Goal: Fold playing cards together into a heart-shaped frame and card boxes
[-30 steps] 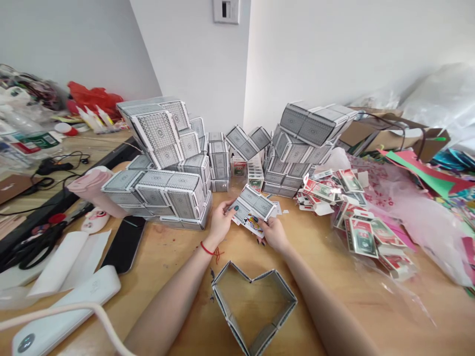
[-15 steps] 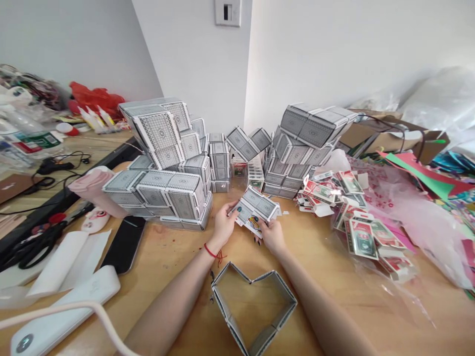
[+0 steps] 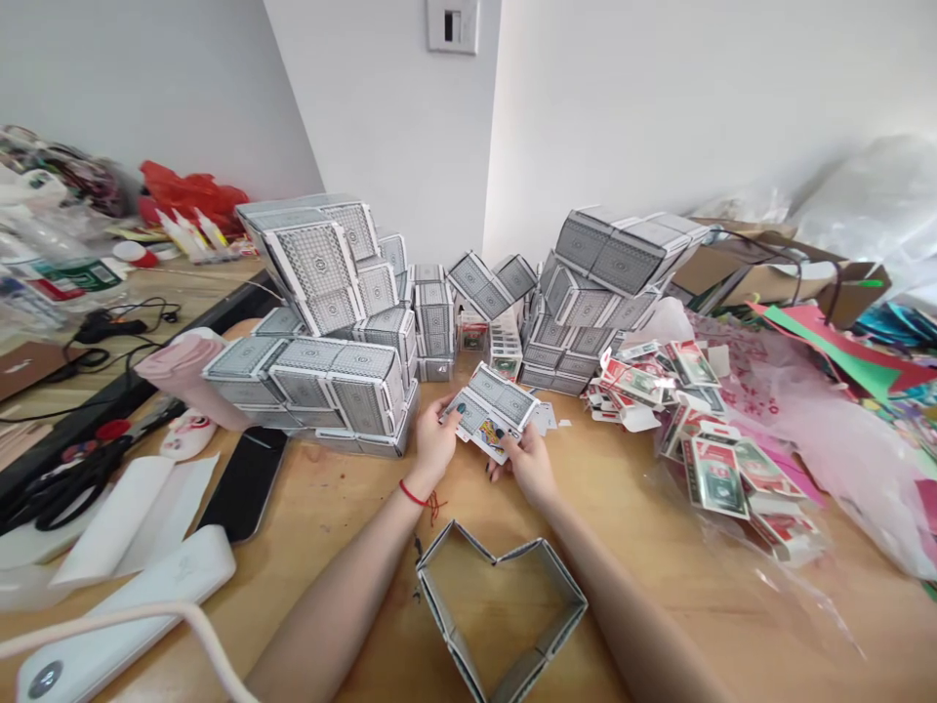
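Observation:
Between my two hands, above the middle of the table, are playing cards (image 3: 500, 393) with grey patterned backs; one shows its face, a picture card (image 3: 489, 433). My left hand (image 3: 437, 437) pinches their left edge with the thumb on top. On the right side my right hand (image 3: 528, 463) grips them, thumb on top and fingers partly hidden beneath. A few loose cards (image 3: 544, 418) lie on the table just beyond. Nearer to me, between my forearms, stands a heart-shaped frame (image 3: 560, 635) built of cards.
Stacked card-covered blocks stand at left (image 3: 337, 381) and right (image 3: 607, 264). Opened card boxes (image 3: 717, 474) lie in a heap to the right beside pink plastic (image 3: 820, 430). At left are a phone (image 3: 245, 483), black scissors (image 3: 80, 478) and a white device with a cable (image 3: 132, 615).
Both hands have moved slightly left and up with the cards. The cards are tilted so their backs show more, and more of the loose cards behind is visible.

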Tool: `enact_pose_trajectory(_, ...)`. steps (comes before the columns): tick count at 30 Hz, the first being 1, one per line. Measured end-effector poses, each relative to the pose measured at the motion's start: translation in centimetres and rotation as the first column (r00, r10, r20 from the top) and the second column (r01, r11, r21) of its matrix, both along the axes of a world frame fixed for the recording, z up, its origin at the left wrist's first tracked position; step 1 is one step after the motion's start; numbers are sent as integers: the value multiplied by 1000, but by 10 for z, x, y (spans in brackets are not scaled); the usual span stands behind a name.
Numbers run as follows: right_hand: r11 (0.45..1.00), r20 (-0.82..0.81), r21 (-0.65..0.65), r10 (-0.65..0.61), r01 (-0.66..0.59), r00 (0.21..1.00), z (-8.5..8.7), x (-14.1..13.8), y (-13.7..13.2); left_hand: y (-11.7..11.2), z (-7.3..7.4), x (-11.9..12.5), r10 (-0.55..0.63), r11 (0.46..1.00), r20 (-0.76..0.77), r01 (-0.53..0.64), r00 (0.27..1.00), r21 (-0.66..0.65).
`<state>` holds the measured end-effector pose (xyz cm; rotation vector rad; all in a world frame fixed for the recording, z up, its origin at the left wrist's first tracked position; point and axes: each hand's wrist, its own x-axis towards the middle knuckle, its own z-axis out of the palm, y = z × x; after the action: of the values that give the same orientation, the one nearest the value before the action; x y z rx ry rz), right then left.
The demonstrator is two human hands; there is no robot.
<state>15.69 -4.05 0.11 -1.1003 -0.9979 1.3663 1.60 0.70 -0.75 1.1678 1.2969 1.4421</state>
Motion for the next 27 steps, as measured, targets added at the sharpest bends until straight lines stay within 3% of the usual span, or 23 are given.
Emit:
enact_pose_trajectory(4, 982, -71, -93, 161, -167, 984, 0, 4, -1, 3, 2, -5, 46, 999, 52, -46, 998, 5)
enact_pose_trajectory(9, 955, -43, -125, 265, -268, 963, -1, 7, -3, 0, 2, -2, 32, 999, 58, -32, 998, 0)
enact_pose_trajectory(17, 978, -63, -102, 178, -184, 982, -1, 5, -6, -5, 5, 2, 16, 1000, 80, -15, 997, -7)
enact_pose_trajectory(27, 984, -51, -87, 155, -159, 987, 1, 4, -7, -9, 10, 6, 39, 999, 43, -39, 998, -8)
